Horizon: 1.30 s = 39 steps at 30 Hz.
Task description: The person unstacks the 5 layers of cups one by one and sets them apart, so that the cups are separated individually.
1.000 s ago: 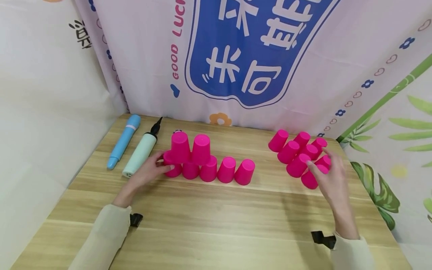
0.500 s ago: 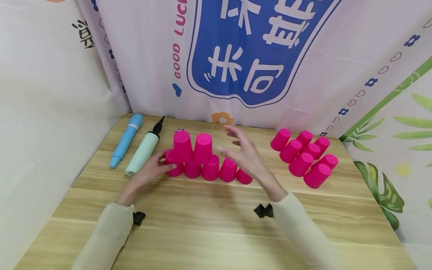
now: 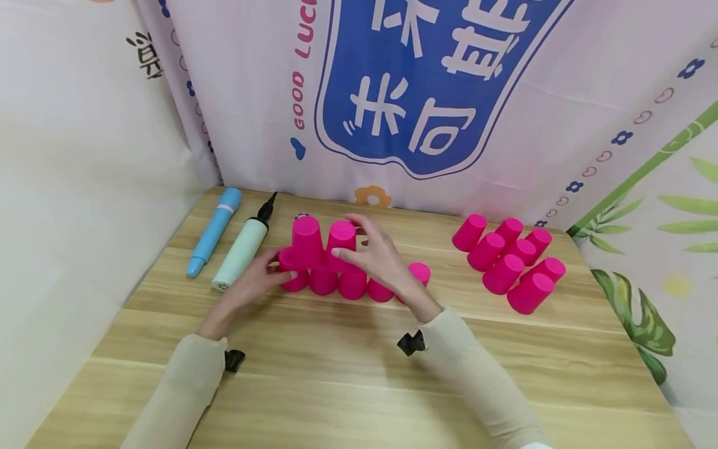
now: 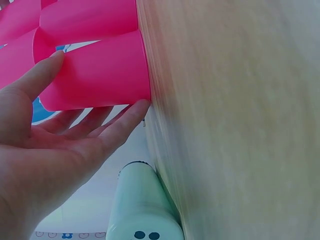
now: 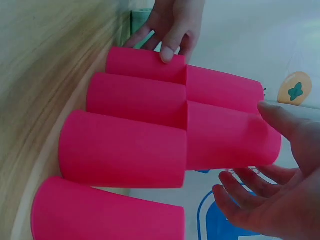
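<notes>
Pink cups stand upside down in a row, with two more on top. My left hand [image 3: 257, 277] holds the leftmost lower cup [image 4: 105, 72], thumb in front and fingers along its outer side. My right hand [image 3: 380, 254] is at the right upper cup [image 5: 232, 137]. Its thumb is at the cup's near side and its spread fingers are around the far side; whether all the fingertips touch is unclear. The left upper cup [image 3: 306, 242] stands beside it. My right hand and wrist partly hide the lower cups at the row's right end.
Several more upside-down pink cups [image 3: 503, 274] stand grouped at the right of the wooden table [image 3: 336, 374]. A blue tube-shaped tool [image 3: 215, 232] and a pale green pump [image 3: 242, 252] lie at the left. A printed cloth [image 3: 252, 112] hangs behind.
My right hand has left the cup group on the right and travelled left, bringing no cup, to the right upper cup. My left hand stays at the leftmost lower cup.
</notes>
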Tool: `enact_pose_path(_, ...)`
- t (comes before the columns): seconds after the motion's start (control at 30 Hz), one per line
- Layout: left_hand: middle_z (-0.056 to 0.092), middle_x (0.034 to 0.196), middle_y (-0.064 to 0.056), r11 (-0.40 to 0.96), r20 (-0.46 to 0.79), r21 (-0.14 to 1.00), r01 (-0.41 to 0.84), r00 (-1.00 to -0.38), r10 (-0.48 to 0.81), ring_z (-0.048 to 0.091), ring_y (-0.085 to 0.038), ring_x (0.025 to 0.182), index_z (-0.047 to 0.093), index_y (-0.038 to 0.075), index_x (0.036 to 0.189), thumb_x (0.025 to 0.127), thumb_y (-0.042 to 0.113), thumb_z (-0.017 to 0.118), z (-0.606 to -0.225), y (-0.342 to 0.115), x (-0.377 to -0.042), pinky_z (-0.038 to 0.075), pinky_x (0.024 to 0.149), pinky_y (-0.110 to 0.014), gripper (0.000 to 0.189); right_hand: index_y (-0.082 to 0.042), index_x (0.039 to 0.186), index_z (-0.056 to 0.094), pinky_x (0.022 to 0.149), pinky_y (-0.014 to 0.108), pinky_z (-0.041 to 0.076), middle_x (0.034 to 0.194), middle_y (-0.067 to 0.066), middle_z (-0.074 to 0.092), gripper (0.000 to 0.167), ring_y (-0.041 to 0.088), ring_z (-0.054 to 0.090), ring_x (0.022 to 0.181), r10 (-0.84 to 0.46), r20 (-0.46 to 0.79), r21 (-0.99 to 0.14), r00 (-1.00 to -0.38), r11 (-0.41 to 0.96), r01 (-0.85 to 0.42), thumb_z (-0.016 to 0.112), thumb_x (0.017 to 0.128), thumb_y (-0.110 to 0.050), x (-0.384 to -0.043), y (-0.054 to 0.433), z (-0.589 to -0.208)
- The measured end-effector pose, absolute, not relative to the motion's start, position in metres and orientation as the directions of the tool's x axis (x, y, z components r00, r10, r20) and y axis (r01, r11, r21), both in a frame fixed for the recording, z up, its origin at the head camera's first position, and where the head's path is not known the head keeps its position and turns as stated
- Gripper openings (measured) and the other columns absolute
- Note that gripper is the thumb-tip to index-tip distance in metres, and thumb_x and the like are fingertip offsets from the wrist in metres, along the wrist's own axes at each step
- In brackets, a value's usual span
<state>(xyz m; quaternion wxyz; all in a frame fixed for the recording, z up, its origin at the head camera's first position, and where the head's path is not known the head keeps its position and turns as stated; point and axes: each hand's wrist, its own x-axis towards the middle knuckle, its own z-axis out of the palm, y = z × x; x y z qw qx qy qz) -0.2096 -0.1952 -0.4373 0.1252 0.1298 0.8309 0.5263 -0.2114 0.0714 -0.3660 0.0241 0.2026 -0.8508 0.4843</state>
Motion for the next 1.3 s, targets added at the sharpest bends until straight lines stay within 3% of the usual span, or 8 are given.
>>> enact_pose_path(0.33,0.038,0.144,-0.025,0.412,-0.061,0.906,0.093,-0.937,0.344,0.04,-0.044,0.13,0.032,-0.003,0.145,0.094,0.02,0.063,-0.437,-0.198,-0.207,0.039,0.104,-0.053,0.065,-0.01,0.133,0.051,0.088,0.042,0.052,0.118,0.003,0.061,0.059,0.02,0.058,0.105,-0.232,0.335,-0.823,-0.913,0.4,-0.404,0.078,0.082,-0.022,-0.198,0.085,-0.355)
enact_pose_path(0.43,0.039,0.144,-0.025,0.417,-0.059,0.904,0.093,-0.94,0.337,0.04,-0.044,0.129,0.032,-0.003,0.145,0.094,0.02,0.063,-0.435,-0.198,-0.209,0.039,0.104,-0.053,0.064,-0.007,0.133,0.053,0.089,0.044,0.051,0.117,0.007,0.063,0.06,0.022,0.059,0.104,-0.134,0.425,-0.806,-0.895,0.395,-0.441,0.079,0.081,-0.023,-0.192,0.112,-0.341)
enact_pose_path(0.57,0.037,0.145,-0.024,0.424,-0.067,0.901,0.088,-0.94,0.336,0.04,-0.044,0.129,0.032,-0.002,0.146,0.094,0.021,0.063,-0.431,-0.198,-0.212,0.04,0.104,-0.053,0.065,-0.009,0.133,0.054,0.087,0.037,0.052,0.116,0.007,0.063,0.061,0.021,0.06,0.101,0.063,0.482,-0.79,-0.874,0.462,-0.403,0.08,0.08,-0.029,-0.193,0.164,-0.334)
enact_pose_path(0.67,0.037,0.145,-0.024,0.429,-0.065,0.899,0.092,-0.939,0.338,0.04,-0.044,0.13,0.032,-0.002,0.146,0.094,0.022,0.063,-0.43,-0.199,-0.214,0.04,0.104,-0.053,0.065,-0.01,0.133,0.054,0.083,0.031,0.05,0.115,0.009,0.062,0.062,0.02,0.059,0.101,0.199,0.464,-0.785,-0.863,0.544,-0.296,0.079,0.081,-0.032,-0.201,0.203,-0.35)
enact_pose_path(0.9,0.037,0.145,-0.025,0.43,-0.07,0.898,0.09,-0.937,0.342,0.039,-0.045,0.13,0.031,-0.003,0.146,0.094,0.021,0.063,-0.433,-0.201,-0.209,0.039,0.104,-0.054,0.066,-0.001,0.138,0.045,0.099,0.044,0.044,0.127,0.023,0.055,0.066,0.034,0.053,0.116,0.294,0.282,-0.768,-0.913,0.639,-0.032,0.073,0.085,-0.028,-0.218,0.254,-0.409)
enact_pose_path(1.3,0.034,0.148,-0.024,0.439,-0.08,0.894,0.085,-0.936,0.344,0.04,-0.045,0.129,0.029,-0.001,0.148,0.095,0.025,0.063,-0.437,-0.198,-0.207,0.041,0.103,-0.053,0.068,0.005,0.133,0.045,0.099,0.049,0.043,0.128,0.025,0.055,0.06,0.039,0.053,0.115,0.288,0.245,-0.684,-0.926,0.728,0.046,0.072,0.087,-0.021,-0.225,0.267,-0.437)
